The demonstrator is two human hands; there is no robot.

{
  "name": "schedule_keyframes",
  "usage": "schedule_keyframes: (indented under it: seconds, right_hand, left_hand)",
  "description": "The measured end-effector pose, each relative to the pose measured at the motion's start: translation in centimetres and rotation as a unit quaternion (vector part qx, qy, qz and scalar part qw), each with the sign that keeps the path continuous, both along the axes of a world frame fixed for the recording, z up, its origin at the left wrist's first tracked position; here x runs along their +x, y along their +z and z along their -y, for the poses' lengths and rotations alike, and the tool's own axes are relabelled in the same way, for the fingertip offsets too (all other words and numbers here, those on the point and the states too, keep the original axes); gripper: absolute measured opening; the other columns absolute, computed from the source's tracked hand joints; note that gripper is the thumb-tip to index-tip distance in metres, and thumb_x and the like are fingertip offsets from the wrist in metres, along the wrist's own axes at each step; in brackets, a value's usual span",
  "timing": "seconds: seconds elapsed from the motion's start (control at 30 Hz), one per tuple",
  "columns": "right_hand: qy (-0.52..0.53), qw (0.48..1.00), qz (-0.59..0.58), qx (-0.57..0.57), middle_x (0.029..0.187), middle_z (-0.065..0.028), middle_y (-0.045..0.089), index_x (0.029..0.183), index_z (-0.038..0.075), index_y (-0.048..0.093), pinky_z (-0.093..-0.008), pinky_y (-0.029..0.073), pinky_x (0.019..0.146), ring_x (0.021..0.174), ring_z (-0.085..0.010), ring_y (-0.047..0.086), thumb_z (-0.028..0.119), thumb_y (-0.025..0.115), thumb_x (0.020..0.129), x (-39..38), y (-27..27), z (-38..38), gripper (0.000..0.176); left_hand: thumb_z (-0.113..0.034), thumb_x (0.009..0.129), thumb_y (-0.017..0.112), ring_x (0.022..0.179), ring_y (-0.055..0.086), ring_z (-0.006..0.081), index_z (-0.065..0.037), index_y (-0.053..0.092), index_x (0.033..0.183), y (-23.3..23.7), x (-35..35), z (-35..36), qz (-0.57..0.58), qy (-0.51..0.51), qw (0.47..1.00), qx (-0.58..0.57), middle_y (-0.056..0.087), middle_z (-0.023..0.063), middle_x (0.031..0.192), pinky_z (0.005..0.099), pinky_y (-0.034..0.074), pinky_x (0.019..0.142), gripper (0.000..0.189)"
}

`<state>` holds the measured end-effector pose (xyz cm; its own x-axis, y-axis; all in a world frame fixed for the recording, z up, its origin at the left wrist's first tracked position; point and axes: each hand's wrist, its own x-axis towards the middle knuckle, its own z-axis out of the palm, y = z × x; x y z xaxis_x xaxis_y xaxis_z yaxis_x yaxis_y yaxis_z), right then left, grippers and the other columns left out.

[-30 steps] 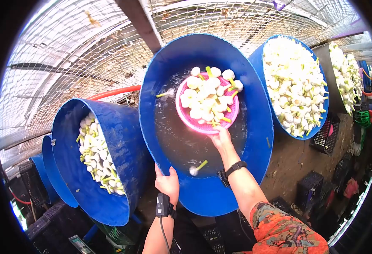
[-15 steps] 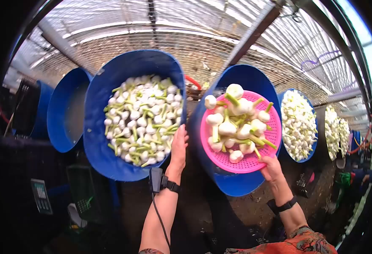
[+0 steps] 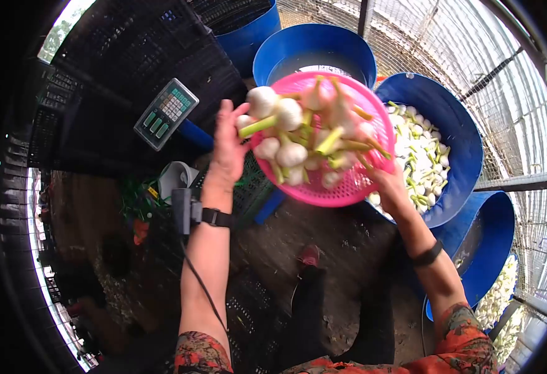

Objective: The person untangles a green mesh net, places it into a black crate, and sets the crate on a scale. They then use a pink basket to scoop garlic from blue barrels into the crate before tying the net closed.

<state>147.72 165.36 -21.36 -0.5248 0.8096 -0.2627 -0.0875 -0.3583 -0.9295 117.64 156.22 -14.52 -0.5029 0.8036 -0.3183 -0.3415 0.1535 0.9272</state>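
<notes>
A round pink plastic colander (image 3: 348,194) hangs in front of me, heaped with garlic bulbs (image 3: 291,154) on cut green stems. My right hand (image 3: 384,187) grips its rim at the lower right. On the other side, my left hand (image 3: 228,146) is open, fingers spread upward, close beside the garlic at the colander's left edge. Whether its fingertips touch a bulb is not clear. Behind the colander, to the right, a large blue tub (image 3: 466,137) holds many more garlic bulbs in water.
Another blue tub (image 3: 361,53) with water stands behind the colander. A digital scale display (image 3: 166,114) is at the left, above a white container (image 3: 177,177) and a dark crate (image 3: 252,190). More blue tubs (image 3: 494,234) and garlic piles (image 3: 498,299) line the right side.
My view has swung left toward the scale. The colander has moved away from above the right-hand blue tub, still in my right hand. My left hand has left the garlic tub's rim for the colander's side.
</notes>
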Motion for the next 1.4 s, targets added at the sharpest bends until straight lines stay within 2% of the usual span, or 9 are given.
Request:
schedule_keyframes:
  seconds: [0.2, 0.4, 0.5, 0.67, 0.8, 1.03, 1.1, 1.23, 1.4]
  right_hand:
    - [0.041, 0.852, 0.047, 0.519, 0.139, -0.0252, 0.04, 0.139, 0.015, 0.042, -0.0325, 0.046, 0.093, 0.122, -0.032, 0.05, -0.003, 0.059, 0.08, -19.1, -1.1, 0.1, 0.064]
    - [0.072, 0.794, 0.022, 0.604, 0.142, -0.0264, 0.032, 0.125, 0.025, 0.058, -0.0389, 0.049, 0.092, 0.123, -0.0398, 0.046, 0.008, 0.069, 0.073, -28.1, -4.0, -0.1, 0.056]
    - [0.047, 0.741, -0.016, 0.67, 0.143, -0.0224, 0.035, 0.121, 0.032, 0.06, -0.0405, 0.05, 0.092, 0.122, -0.0421, 0.045, 0.013, 0.068, 0.074, -30.2, -2.2, -0.3, 0.051]
    - [-0.01, 0.721, -0.062, 0.69, 0.137, -0.0238, 0.042, 0.117, 0.03, 0.063, -0.0408, 0.047, 0.094, 0.119, -0.0413, 0.049, 0.014, 0.069, 0.073, -28.0, 2.9, -2.5, 0.048]
    - [-0.165, 0.774, -0.028, 0.611, 0.138, -0.0281, 0.038, 0.121, 0.014, 0.062, -0.0377, 0.044, 0.098, 0.123, -0.0385, 0.048, 0.002, 0.068, 0.072, -14.3, 3.8, -5.4, 0.051]
    - [-0.447, 0.645, 0.322, 0.53, 0.143, -0.0231, 0.034, 0.138, 0.005, 0.039, -0.0401, 0.034, 0.107, 0.132, -0.0327, 0.035, -0.009, 0.043, 0.087, 34.9, 3.3, -5.2, 0.053]
    - [-0.403, 0.513, 0.58, 0.489, 0.138, -0.0281, 0.038, 0.138, 0.008, 0.041, -0.0388, 0.042, 0.099, 0.129, -0.0409, 0.038, -0.013, 0.043, 0.075, 45.7, 2.1, -3.6, 0.066]
    - [-0.402, 0.529, 0.687, 0.296, 0.144, -0.0236, 0.032, 0.138, 0.032, 0.04, -0.0376, 0.05, 0.088, 0.127, -0.0386, 0.041, -0.012, 0.046, 0.068, 59.8, -6.6, -3.1, 0.083]
    - [-0.343, 0.529, 0.749, 0.205, 0.146, -0.024, 0.027, 0.139, 0.039, 0.036, -0.041, 0.05, 0.089, 0.129, -0.0427, 0.036, -0.007, 0.05, 0.071, 67.9, -17.6, -5.4, 0.083]
  left_hand:
    - [-0.073, 0.085, 0.029, 0.104, 0.049, 0.0145, -0.007, 0.058, 0.117, -4.2, -14.3, 8.8, -0.018, 0.11, 0.993, -0.037, 0.06, 0.0025, 0.111, 0.0269, 0.028, 0.093, 0.079]
    - [-0.067, 0.089, 0.029, 0.116, 0.046, 0.0175, -0.003, 0.058, 0.12, -10.6, -20.1, 13.4, -0.048, 0.182, 0.981, -0.051, 0.058, 0.0041, 0.12, 0.0316, 0.026, 0.101, 0.077]
    - [-0.057, 0.094, 0.03, 0.121, 0.045, 0.0213, -0.002, 0.05, 0.127, -12.2, -21.9, 14.3, 0.006, 0.199, 0.966, 0.165, 0.055, 0.0064, 0.127, 0.035, 0.024, 0.107, 0.068]
    - [-0.054, 0.094, 0.03, 0.129, 0.039, 0.0248, -0.003, 0.041, 0.134, -6.0, -15.5, 10.4, 0.092, 0.276, 0.933, 0.212, 0.045, 0.0084, 0.138, 0.0394, 0.023, 0.109, 0.066]
    - [-0.058, 0.092, 0.027, 0.14, 0.019, 0.0275, -0.011, 0.031, 0.142, -11.0, -6.7, 8.1, 0.05, 0.263, 0.963, 0.023, 0.03, 0.0098, 0.149, 0.0543, -0.001, 0.11, 0.069]
    - [-0.045, 0.096, 0.039, 0.123, 0.043, 0.0227, -0.008, 0.041, 0.135, -15.3, 27.8, -1.4, 0.092, -0.071, 0.988, -0.103, 0.047, 0.0114, 0.131, 0.0405, 0.026, 0.105, 0.053]
    - [-0.028, 0.098, 0.045, 0.115, 0.049, 0.0224, -0.005, 0.049, 0.127, -17.3, 36.4, -3.6, 0.008, -0.195, 0.98, -0.047, 0.054, 0.0115, 0.123, 0.0337, 0.035, 0.1, 0.038]
    - [-0.025, 0.079, 0.067, 0.121, 0.039, 0.0338, -0.011, 0.056, 0.116, -16.8, 49.5, -4.8, -0.44, -0.286, 0.835, -0.167, 0.054, 0.0145, 0.117, 0.0628, 0.028, 0.096, 0.042]
    - [-0.013, 0.078, 0.064, 0.127, 0.033, 0.0359, -0.002, 0.044, 0.129, -16.9, 57.9, -3.9, -0.58, -0.222, 0.783, -0.038, 0.042, 0.0187, 0.133, 0.049, 0.023, 0.107, 0.056]
